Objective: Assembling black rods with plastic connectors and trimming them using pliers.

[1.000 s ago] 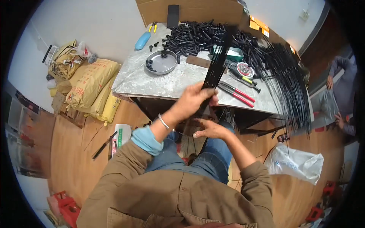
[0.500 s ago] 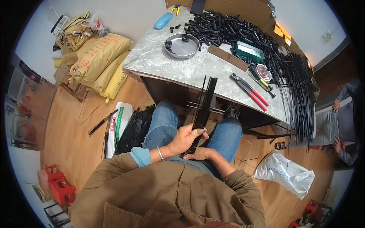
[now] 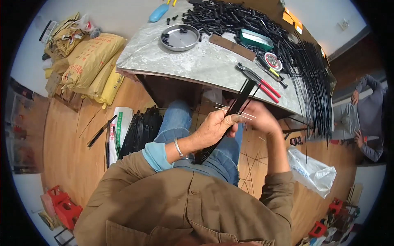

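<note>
A bundle of thin black strips (image 3: 242, 97) stands at a slant over my lap, its top end toward the table and its lower end between my thighs. My left hand (image 3: 214, 128) is wrapped round the middle of it, thumb across the front. A few strips stick out apart from the bundle at the top. Just right of the bundle's upper part is my right hand (image 3: 263, 118), smeared by motion, so its fingers do not show clearly. Two thin pale rods (image 3: 234, 110) cross behind the bundle under the table edge.
On the marbled table (image 3: 152, 63) are a heap of black bolt-like parts (image 3: 234, 18), a round metal pan (image 3: 180, 43), red-handled pincers (image 3: 260, 84) and long black strips (image 3: 314, 86). More black strips (image 3: 141, 131) lie by my left leg. A person (image 3: 367, 115) is at the far right.
My right hand has left the bundle's lower end and moved up to the right of its top. My left hand, still round the bundle, has moved up and right. The view has shifted.
</note>
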`<action>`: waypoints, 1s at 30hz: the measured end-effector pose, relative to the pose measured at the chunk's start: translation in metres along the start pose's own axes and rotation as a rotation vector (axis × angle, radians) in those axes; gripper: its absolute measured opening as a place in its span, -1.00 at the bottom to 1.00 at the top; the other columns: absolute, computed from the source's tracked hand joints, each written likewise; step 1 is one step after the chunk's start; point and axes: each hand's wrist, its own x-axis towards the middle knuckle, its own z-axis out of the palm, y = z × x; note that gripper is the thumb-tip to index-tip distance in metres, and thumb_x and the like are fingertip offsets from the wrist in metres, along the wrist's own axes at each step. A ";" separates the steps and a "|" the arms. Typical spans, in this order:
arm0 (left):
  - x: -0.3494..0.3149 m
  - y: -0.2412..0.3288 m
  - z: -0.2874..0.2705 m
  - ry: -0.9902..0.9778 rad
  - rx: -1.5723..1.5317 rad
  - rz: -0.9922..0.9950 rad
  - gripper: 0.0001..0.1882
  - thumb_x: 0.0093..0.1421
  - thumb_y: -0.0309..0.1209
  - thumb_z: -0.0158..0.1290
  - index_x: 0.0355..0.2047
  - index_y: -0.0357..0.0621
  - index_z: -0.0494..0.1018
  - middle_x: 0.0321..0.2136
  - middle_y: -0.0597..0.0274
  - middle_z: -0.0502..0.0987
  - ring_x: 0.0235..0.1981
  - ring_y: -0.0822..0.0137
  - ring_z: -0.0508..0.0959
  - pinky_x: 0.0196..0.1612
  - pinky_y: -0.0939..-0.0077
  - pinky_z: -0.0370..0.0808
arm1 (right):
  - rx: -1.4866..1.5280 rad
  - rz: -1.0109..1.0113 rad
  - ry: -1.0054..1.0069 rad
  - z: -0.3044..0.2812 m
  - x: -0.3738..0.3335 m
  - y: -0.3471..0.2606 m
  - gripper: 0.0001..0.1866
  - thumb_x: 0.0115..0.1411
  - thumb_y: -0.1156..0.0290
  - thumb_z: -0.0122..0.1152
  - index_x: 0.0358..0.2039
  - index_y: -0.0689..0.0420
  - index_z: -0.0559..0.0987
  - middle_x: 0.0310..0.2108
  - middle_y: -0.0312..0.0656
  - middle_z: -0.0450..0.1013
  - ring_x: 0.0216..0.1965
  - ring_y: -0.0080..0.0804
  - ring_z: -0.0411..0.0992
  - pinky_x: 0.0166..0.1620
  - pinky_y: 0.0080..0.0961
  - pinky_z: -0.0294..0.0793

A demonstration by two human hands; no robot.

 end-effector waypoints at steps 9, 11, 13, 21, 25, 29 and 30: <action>0.007 -0.019 -0.013 0.116 -0.275 -0.288 -0.57 0.33 -0.03 -0.17 -0.28 -0.19 0.40 -0.51 0.29 0.43 -0.55 0.45 0.45 -0.46 0.55 0.46 | 0.338 -0.672 -0.018 0.045 -0.054 -0.091 -0.18 0.24 -0.16 -0.14 0.18 0.37 0.20 0.07 0.24 0.31 0.10 0.10 0.31 0.16 -0.08 0.30; 0.003 -0.025 -0.012 0.112 -0.245 -0.211 -0.77 0.31 -0.31 -0.05 -0.17 -0.24 0.34 -0.42 0.21 0.45 -0.51 0.35 0.53 -0.47 0.50 0.51 | 0.382 -0.687 0.246 0.050 -0.064 -0.081 -0.39 0.30 0.09 -0.08 0.11 0.40 0.27 -0.01 0.22 0.37 -0.02 0.03 0.41 0.12 -0.12 0.34; -0.003 -0.013 -0.005 0.130 -0.238 -0.207 -0.75 0.31 -0.34 -0.06 -0.12 -0.25 0.28 -0.40 0.17 0.45 -0.50 0.32 0.54 -0.47 0.49 0.53 | 0.170 -0.512 0.563 0.042 -0.044 -0.081 -0.59 0.26 0.32 0.05 -0.02 0.40 0.41 -0.12 0.06 0.47 -0.16 -0.20 0.49 0.05 -0.32 0.39; -0.004 -0.005 -0.004 0.162 -0.205 -0.168 -0.66 0.32 -0.36 -0.09 0.03 -0.23 0.18 -0.21 0.07 0.41 -0.42 0.29 0.59 -0.38 0.47 0.59 | -0.561 -0.189 0.526 0.029 -0.009 -0.017 -0.89 0.10 0.53 0.21 -0.37 0.32 0.54 -0.51 -0.29 0.47 -0.46 -0.58 0.37 -0.35 -0.60 0.37; -0.006 -0.002 -0.002 0.197 -0.236 -0.144 -0.66 0.33 -0.36 -0.09 0.05 -0.23 0.22 -0.22 0.12 0.41 -0.40 0.28 0.59 -0.37 0.46 0.59 | -0.411 -0.199 0.504 0.026 -0.007 -0.015 -0.90 0.11 0.53 0.20 -0.41 0.32 0.52 -0.56 -0.32 0.42 -0.46 -0.63 0.33 -0.36 -0.61 0.36; -0.010 -0.006 0.000 0.228 -0.220 -0.166 -0.72 0.33 -0.38 -0.09 -0.02 -0.24 0.28 -0.27 0.15 0.41 -0.42 0.29 0.59 -0.39 0.45 0.59 | -0.329 -0.196 0.463 0.023 -0.009 0.000 -0.89 0.11 0.50 0.17 -0.40 0.30 0.53 -0.58 -0.19 0.42 -0.46 -0.56 0.35 -0.34 -0.56 0.38; -0.011 -0.007 0.001 0.239 -0.222 -0.176 -0.72 0.33 -0.36 -0.09 -0.03 -0.25 0.27 -0.28 0.16 0.42 -0.44 0.30 0.59 -0.42 0.45 0.59 | -0.344 -0.158 0.455 0.026 -0.012 -0.005 -0.88 0.12 0.48 0.18 -0.39 0.29 0.53 -0.59 -0.22 0.40 -0.47 -0.59 0.33 -0.35 -0.57 0.37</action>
